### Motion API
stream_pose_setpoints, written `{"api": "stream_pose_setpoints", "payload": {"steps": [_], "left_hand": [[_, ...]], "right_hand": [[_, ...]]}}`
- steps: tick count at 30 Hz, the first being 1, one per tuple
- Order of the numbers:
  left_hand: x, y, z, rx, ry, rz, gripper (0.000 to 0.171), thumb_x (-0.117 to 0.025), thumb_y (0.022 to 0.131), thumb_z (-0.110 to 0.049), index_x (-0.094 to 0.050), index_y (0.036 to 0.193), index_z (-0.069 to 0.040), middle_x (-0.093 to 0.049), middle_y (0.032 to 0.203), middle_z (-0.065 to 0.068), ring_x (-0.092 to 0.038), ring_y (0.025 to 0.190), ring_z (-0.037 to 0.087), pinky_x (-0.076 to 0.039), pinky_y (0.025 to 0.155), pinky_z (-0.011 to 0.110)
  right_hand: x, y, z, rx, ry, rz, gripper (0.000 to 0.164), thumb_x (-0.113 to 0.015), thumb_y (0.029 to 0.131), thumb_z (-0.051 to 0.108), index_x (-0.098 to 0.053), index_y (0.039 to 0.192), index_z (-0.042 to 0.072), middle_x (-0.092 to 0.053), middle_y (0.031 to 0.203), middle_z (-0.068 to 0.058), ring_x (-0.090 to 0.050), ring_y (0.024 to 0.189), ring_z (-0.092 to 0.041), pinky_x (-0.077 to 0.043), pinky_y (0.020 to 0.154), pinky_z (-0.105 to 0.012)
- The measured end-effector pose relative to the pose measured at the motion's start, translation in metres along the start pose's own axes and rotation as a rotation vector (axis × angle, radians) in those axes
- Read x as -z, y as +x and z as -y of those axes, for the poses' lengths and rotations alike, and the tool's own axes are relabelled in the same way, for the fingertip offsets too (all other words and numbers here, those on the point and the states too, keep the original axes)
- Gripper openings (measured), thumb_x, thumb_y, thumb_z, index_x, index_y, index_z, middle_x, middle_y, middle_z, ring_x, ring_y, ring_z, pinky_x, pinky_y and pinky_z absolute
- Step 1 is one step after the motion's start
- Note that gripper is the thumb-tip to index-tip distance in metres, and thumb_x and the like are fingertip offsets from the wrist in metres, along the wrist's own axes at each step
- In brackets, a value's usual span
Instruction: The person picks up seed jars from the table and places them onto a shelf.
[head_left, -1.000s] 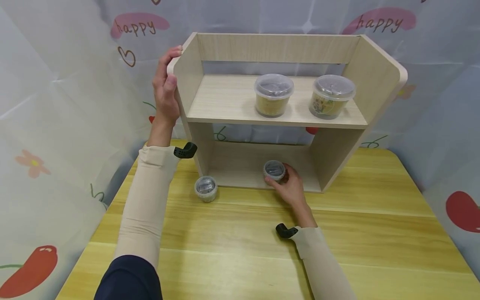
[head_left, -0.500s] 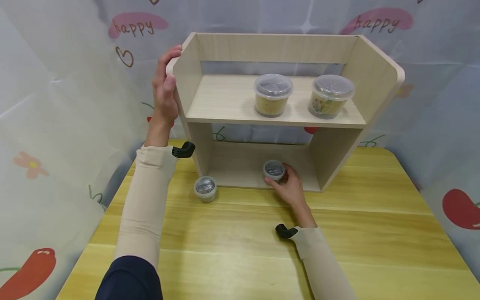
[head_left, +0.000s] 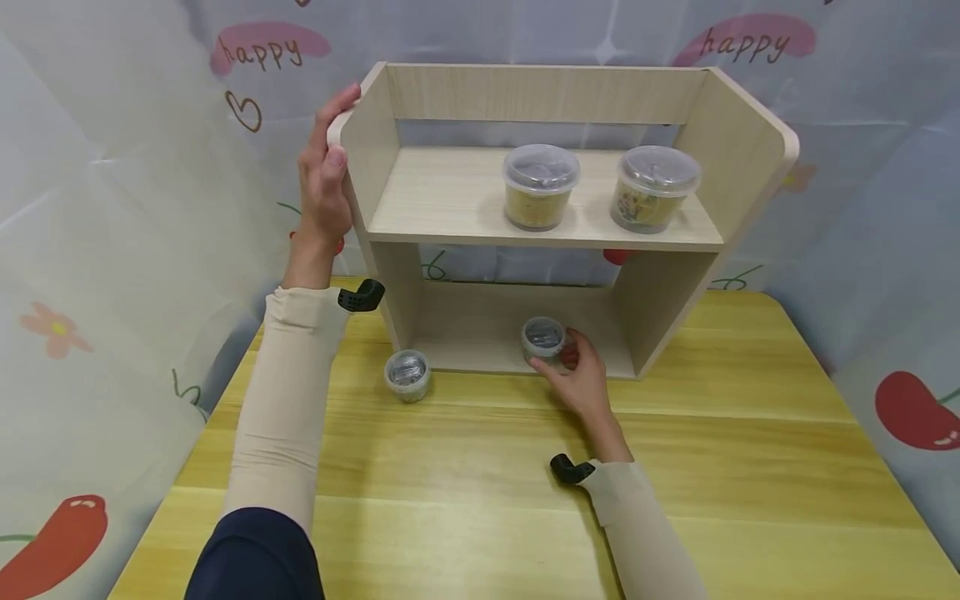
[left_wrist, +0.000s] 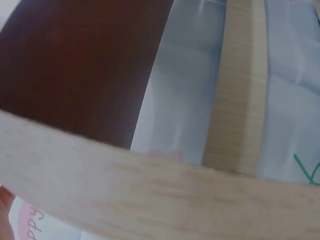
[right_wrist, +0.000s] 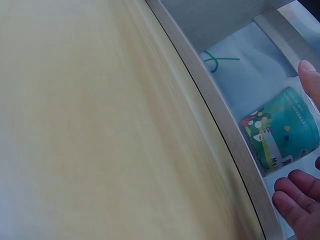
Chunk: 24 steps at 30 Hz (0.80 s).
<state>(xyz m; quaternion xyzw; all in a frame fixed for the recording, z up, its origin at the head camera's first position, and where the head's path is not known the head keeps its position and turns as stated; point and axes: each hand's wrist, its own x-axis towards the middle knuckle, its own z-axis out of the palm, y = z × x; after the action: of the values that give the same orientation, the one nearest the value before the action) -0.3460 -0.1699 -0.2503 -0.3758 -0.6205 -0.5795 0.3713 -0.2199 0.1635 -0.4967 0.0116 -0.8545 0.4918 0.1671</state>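
Note:
My left hand (head_left: pixel 325 183) grips the upper front edge of the left side panel of a pale wooden shelf (head_left: pixel 547 242), thumb in front and fingers round the outside. The left wrist view shows the panel edge (left_wrist: pixel 150 185) up close. A small clear-lidded tub (head_left: pixel 543 337) stands on the lower board near its front edge. My right hand (head_left: pixel 577 375) is around its right side, thumb and fingers spread loosely. The right wrist view shows this tub (right_wrist: pixel 285 130) with a teal printed label, and my right hand (right_wrist: pixel 302 200) with fingertips beside it.
Two larger lidded tubs with yellowish contents, a middle one (head_left: pixel 540 187) and a right one (head_left: pixel 655 190), stand on the upper board. Another small lidded tub (head_left: pixel 408 375) is on the wooden table (head_left: pixel 450 500) by the shelf's lower left corner. A printed curtain (head_left: pixel 135 208) hangs around.
My right thumb and fingers have loosened from the small tub, which stays on the lower board. My left hand keeps its hold on the panel. The head view has shifted slightly.

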Motion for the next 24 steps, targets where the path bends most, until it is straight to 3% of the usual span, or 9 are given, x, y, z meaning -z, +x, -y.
{"api": "stream_pose_setpoints", "payload": {"steps": [5,24], "left_hand": [[-0.001,0.000,0.000,-0.002,0.012,-0.007,0.090,-0.046,0.083,-0.067,-0.048,0.128,0.010,-0.052,0.141,0.016,-0.049,0.125,0.023,-0.039,0.095,0.031],[0.000,0.001,0.000,0.013,0.020,-0.023,0.089,-0.046,0.081,-0.068,-0.050,0.127,0.008,-0.053,0.139,0.012,-0.049,0.124,0.021,-0.039,0.094,0.030]], "right_hand": [[-0.001,-0.006,0.002,-0.025,0.007,-0.018,0.081,-0.087,0.074,0.026,-0.047,0.139,-0.001,-0.061,0.102,-0.021,-0.062,0.093,-0.035,-0.051,0.085,-0.047],[-0.006,-0.027,0.005,-0.008,0.062,-0.057,0.061,-0.087,0.074,0.022,-0.054,0.117,-0.007,-0.062,0.100,-0.020,-0.061,0.091,-0.032,-0.051,0.084,-0.044]]}}
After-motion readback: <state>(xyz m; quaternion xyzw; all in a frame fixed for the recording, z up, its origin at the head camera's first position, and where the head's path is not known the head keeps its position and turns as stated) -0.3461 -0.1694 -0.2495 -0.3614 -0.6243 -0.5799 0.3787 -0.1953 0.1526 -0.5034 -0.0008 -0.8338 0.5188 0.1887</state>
